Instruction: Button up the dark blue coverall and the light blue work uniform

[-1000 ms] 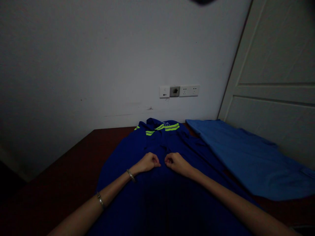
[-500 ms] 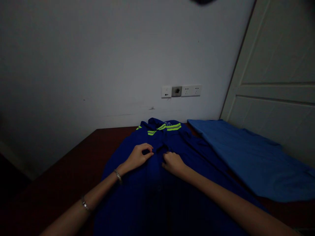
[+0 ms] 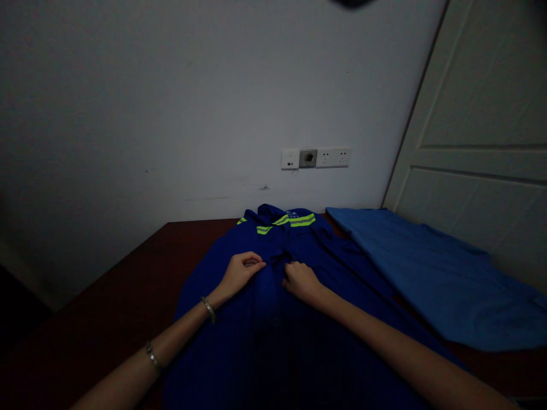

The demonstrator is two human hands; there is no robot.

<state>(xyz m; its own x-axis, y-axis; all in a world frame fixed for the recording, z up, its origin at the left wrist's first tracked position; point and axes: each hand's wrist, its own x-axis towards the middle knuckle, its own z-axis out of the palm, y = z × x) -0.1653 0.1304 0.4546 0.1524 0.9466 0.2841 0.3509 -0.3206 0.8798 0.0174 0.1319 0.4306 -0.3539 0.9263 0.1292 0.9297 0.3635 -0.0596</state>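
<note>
A dark blue work jacket [image 3: 239,319] with yellow-green reflective stripes lies spread on a dark red-brown table, its collar towards the wall. Over its front opening, my left hand [image 3: 241,273] pinches the left front edge between thumb and fingers. My right hand [image 3: 301,282] is closed on the other front edge, a little to the right, with its fingertips partly hidden. A gap in the cloth shows just beyond and between the two hands. The near part of the jacket is lost in shadow.
To the right lies a lighter blue cloth [image 3: 419,273], spread flat beside the jacket. The table [image 3: 171,250] meets a pale wall with a row of sockets [image 3: 316,158]. A white panelled door [image 3: 478,136] stands at the right.
Both hands have moved slightly away from me along the jacket front, and the left has shifted left. The front edges now part between them. Over the last half second the hands hardly moved.
</note>
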